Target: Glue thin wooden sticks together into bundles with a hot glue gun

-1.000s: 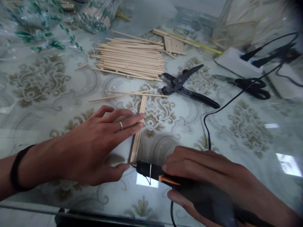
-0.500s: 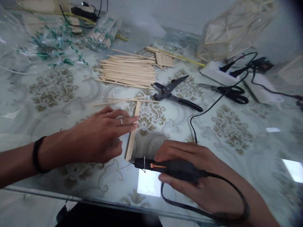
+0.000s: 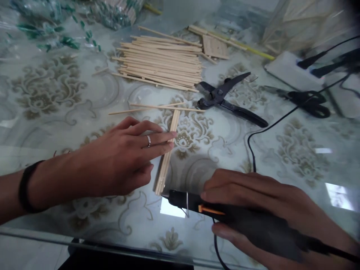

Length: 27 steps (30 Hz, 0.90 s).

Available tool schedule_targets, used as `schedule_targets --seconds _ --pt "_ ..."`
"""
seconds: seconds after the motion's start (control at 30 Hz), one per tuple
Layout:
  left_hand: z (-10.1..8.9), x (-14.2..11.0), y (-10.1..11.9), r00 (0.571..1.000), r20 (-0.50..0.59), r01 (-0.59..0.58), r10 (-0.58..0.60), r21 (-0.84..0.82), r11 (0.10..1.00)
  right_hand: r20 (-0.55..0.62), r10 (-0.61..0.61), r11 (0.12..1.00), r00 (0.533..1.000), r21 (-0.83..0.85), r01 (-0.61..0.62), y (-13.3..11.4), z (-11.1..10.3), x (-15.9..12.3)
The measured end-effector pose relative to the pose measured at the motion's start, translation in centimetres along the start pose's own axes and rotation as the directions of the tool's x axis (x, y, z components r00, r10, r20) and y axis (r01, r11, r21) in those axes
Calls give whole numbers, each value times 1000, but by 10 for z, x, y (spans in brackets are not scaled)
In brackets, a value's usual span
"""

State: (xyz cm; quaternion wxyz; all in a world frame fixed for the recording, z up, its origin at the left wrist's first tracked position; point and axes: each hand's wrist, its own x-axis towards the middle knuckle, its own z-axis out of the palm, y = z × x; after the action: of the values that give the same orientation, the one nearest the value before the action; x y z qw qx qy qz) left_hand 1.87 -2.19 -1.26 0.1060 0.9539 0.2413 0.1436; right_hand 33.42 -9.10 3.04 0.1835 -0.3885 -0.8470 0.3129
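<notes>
My left hand [image 3: 123,157] lies flat on the glass table with its fingers stretched out, the fingertips pressing on a narrow strip of joined wooden sticks [image 3: 167,153]. A ring sits on one finger and a black band on the wrist. My right hand [image 3: 261,210] is wrapped round a black glue gun [image 3: 202,208] with an orange trigger. The gun's nozzle points left and rests at the near end of the strip. Two loose thin sticks [image 3: 157,108] lie crossed at the strip's far end.
A pile of wooden sticks [image 3: 160,62] lies at the back. Black cutters [image 3: 227,99] and black scissors [image 3: 306,99] lie to the right, near a white power strip [image 3: 289,71] with black cords. Plastic bags of sticks [image 3: 112,11] fill the far left. The table edge runs along the bottom.
The view has tipped back down and closer. My left fingers have slid a little further along the strip. The glue gun's nozzle stays at the strip's near end.
</notes>
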Motion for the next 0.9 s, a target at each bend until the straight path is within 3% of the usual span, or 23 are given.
schedule_targets --seconds 0.37,0.67,0.9 --pt "0 0 -1 1000 14 19 -18 -29 999 52 16 993 999 119 -22 3 2 1" --pt "-3 0 2 996 72 65 -60 -75 995 52 67 995 996 68 -70 -1 -1 -4" --pt "-3 1 2 997 55 57 -54 -55 997 34 61 995 998 71 -64 -2 1 -4"
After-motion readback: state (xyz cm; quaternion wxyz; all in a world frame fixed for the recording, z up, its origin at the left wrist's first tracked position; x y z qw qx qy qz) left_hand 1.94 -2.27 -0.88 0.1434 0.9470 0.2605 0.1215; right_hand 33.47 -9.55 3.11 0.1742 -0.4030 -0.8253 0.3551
